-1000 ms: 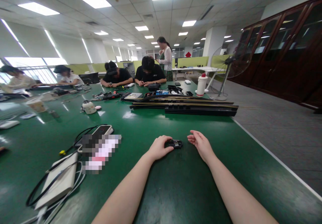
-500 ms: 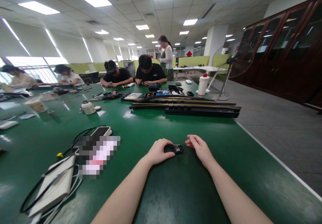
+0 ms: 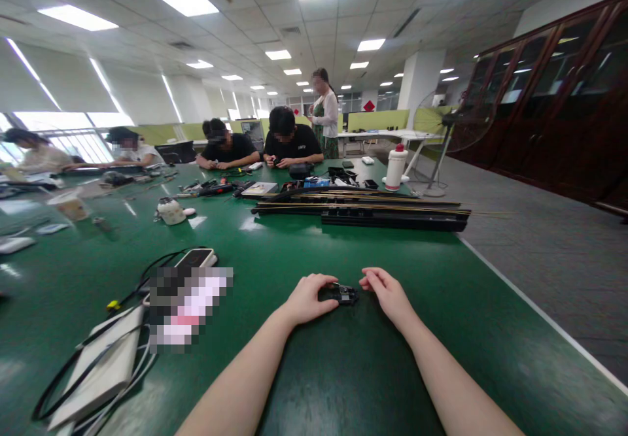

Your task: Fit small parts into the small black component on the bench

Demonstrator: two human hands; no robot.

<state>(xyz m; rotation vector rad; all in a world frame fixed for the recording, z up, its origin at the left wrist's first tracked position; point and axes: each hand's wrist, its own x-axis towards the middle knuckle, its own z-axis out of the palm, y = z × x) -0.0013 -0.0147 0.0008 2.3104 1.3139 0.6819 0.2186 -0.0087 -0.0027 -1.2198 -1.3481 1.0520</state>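
Observation:
A small black device [image 3: 346, 294] with its inner parts exposed rests on the green table [image 3: 275, 253] in front of me. It looks like an opened casing, though its exact kind is too small to tell. My left hand [image 3: 310, 299] grips it from the left, thumb on the near side and fingers on the far side. Just to its right, my right hand [image 3: 385, 289] is held in a pinch, fingertips close to the casing but apart from it. Whatever those fingertips may hold is too small to make out.
On the left lie a white box [image 3: 101, 357], cables and a power bank [image 3: 196, 261]. Long black strips [image 3: 392, 217] with thin rods cross the table ahead. A white bottle [image 3: 395, 169] and a small white jar [image 3: 171, 212] stand farther off. Several people sit or stand beyond.
The device has tilted or turned slightly in my left hand. My right hand has shifted a little to the left, nearer to it.

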